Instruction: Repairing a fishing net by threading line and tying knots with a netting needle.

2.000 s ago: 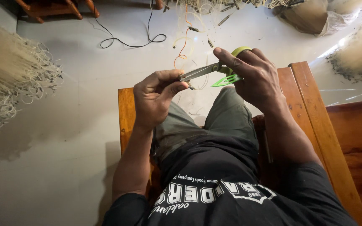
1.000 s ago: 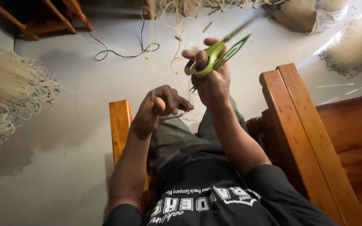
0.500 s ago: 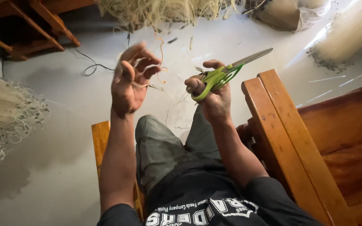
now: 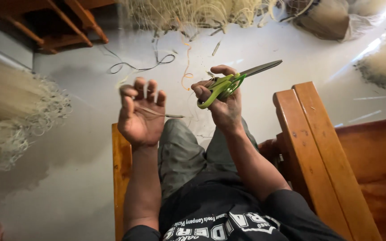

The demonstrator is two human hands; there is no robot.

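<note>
My right hand [image 4: 222, 105] grips green-handled scissors [image 4: 233, 82], the dark blades closed and pointing up and to the right. My left hand [image 4: 140, 114] is raised palm toward me, fingers curled and slightly spread. A thin pale strip [image 4: 159, 114] lies across its palm and sticks out to the right toward the other hand. Both hands hover above my knees, in grey trousers, with a small gap between them.
I sit on a wooden bench [image 4: 120, 178]; a wooden chair arm [image 4: 311, 151] stands at my right. Pale fibre bundles lie on the grey floor at left [image 4: 10, 111] and along the top [image 4: 193, 11]. A dark cord [image 4: 141, 67] and loose scraps lie ahead.
My left hand has risen from near the scissors and turned palm toward me with the strip across it. The scissors hand has lowered slightly, blades now pointing right.
</note>
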